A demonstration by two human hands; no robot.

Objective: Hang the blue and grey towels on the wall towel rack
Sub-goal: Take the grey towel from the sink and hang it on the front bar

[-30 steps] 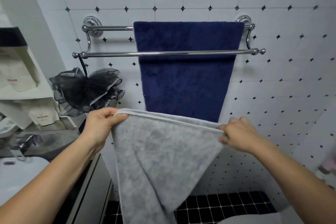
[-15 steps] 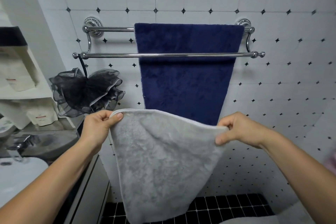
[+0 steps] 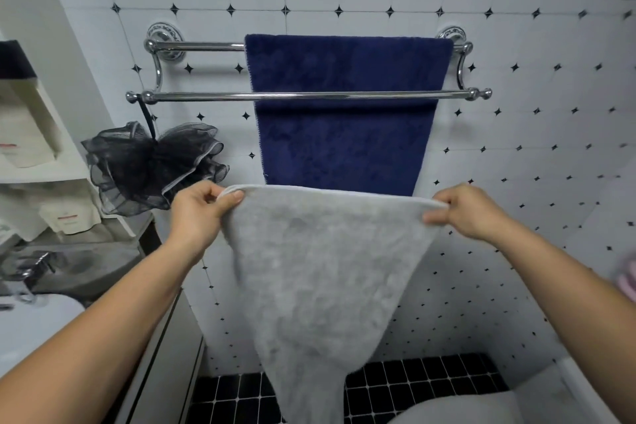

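Both hands grip the grey towel [image 3: 320,272] by its upper edge below the towel rack [image 3: 309,95]: the left hand [image 3: 199,213] is closed on the left corner, thumb on the near face and fingers curled behind the hem, and the right hand [image 3: 468,210] is pinched shut on the right corner in the same way. Between them the hem runs nearly straight, and the fluffy, slightly blurred cloth hangs down in a tapering shape whose lower tip is cut off by the bottom of the view. This towel hangs in the air below the rack, clear of both bars. On the rack's rear bar, close to the wall, the blue towel [image 3: 344,134] is draped flat; its deep navy pile looks plush, the front bar crosses in front of it, and its bottom edge is hidden behind the grey hem. The rack is polished chrome, two round bars on curved brackets with ornate round wall mounts. From the left end of the front bar a black mesh bath pouf [image 3: 151,165] with pale ruffled edges hangs by a dark loop. Behind the rack the wall is white tile with small black diamond insets; far below it the floor is small black square tiles. Left of the rack, pale shelves hold items too blurred to identify.
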